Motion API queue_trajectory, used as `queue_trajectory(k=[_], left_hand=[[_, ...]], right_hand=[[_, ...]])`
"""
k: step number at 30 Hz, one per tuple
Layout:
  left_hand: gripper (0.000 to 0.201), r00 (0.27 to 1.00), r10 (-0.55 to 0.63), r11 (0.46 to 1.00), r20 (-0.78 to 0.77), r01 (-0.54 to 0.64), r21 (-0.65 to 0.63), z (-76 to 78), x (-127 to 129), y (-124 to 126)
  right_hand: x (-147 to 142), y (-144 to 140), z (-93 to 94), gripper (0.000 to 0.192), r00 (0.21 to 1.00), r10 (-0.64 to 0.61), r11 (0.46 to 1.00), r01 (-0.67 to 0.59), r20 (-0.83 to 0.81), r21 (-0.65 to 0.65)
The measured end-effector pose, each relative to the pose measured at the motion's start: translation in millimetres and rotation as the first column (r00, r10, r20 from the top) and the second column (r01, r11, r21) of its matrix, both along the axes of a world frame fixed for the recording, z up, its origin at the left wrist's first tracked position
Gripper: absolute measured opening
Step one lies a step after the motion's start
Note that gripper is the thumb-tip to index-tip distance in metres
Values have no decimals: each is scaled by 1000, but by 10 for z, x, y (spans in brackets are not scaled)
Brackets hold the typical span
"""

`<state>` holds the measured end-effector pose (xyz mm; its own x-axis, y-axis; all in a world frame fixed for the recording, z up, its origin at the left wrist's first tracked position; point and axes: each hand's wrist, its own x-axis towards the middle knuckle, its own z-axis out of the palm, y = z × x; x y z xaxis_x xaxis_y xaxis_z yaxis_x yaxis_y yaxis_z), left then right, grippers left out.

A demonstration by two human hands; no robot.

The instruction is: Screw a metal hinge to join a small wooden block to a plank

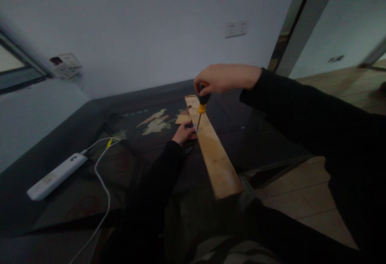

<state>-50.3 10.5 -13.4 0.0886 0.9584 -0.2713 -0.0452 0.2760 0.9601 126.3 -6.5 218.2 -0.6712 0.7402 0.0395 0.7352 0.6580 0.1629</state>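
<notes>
A long, narrow wooden board [215, 157] lies lengthwise on the dark table, its near end sticking out past the front edge. My right hand [214, 79] is wrapped from above around the black and yellow handle of a screwdriver [202, 108]. The shaft points down, its tip at a small metal piece [196, 128] on the board's left edge. With fingers closed, my left hand [183, 134] pinches this metal piece against the board; its exact shape is too small to make out. Beside the board's far part lies a small flat wooden piece [182, 119].
Small thin metal bits [188, 150] lie close to my left wrist. At the left, a white power strip [57, 176] rests on the dark table [144, 151], its white cable [105, 187] running over the front edge. A wall with a socket [236, 29] stands behind.
</notes>
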Motion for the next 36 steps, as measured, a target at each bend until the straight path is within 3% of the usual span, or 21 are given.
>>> queue_trajectory(k=[4, 7, 10, 13, 16, 20, 23, 26, 28, 33, 36], left_hand=[[54, 1000, -5, 1000, 16, 5, -5, 29, 19, -10], [50, 1000, -13, 1000, 12, 13, -1, 51, 25, -24], [48, 1000, -9, 1000, 8, 9, 6, 50, 12, -27], [47, 1000, -3, 1000, -1, 3, 14, 41, -3, -24], [47, 1000, 6, 1000, -10, -6, 9, 44, -2, -23], [49, 1000, 7, 1000, 1, -7, 0, 58, 11, -27], [50, 1000, -2, 1000, -2, 2, -2, 61, 12, -32], [49, 1000, -1, 1000, -4, 1, 0, 61, 7, -36], [47, 1000, -4, 1000, -7, 4, 1, 59, 5, -35], [46, 1000, -7, 1000, -13, 7, -4, 57, 8, -30], [49, 1000, -2, 1000, -17, 1, -9, 70, 15, -37]], right_hand=[[-89, -68, -115, 45, 976, -198, 965, 210, -88, 154], [-114, -58, -160, 54, 953, -259, 943, 284, -154, 173], [-71, 4, -120, 53, 971, -204, 973, 215, -125, 83], [2, 65, -39, 47, 997, -50, 999, 49, -64, -22], [39, 63, 4, 43, 997, 40, 999, -41, -59, -13], [-13, -26, -53, 37, 997, -67, 993, 70, -36, 94], [-70, -62, -139, 45, 976, -203, 960, 214, -79, 183], [-69, -36, -179, 55, 959, -249, 943, 272, -133, 192], [-27, 1, -153, 54, 967, -214, 962, 233, -136, 144], [109, 84, -24, 44, 996, 10, 998, -15, -92, -53], [117, 74, -30, 41, 996, -2, 999, -3, -88, -50]])
